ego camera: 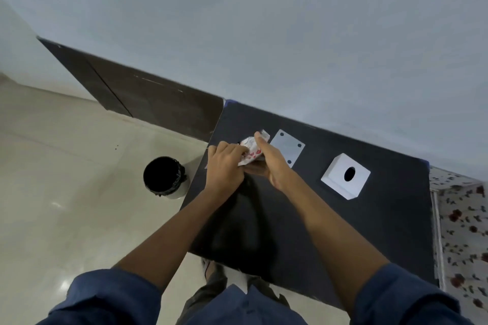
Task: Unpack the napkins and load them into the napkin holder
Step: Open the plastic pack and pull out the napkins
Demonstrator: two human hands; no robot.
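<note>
A small napkin pack (pixel 253 150), white with red print and a clear wrapper, is held over the far left part of the dark table (pixel 343 219). My left hand (pixel 224 166) grips its left end. My right hand (pixel 269 163) holds its right side, thumb up along the wrapper. A white square napkin holder (pixel 336 179) with an oval hole on top stands on the table to the right. Between the pack and the holder lies a flat white plate (pixel 290 149) with small holes at its corners.
A black-lined bin (pixel 165 177) stands on the pale tiled floor left of the table. A wall runs along the table's far edge. A floral cloth (pixel 462 232) covers a surface at the right edge. Dark panels lean against the wall at left.
</note>
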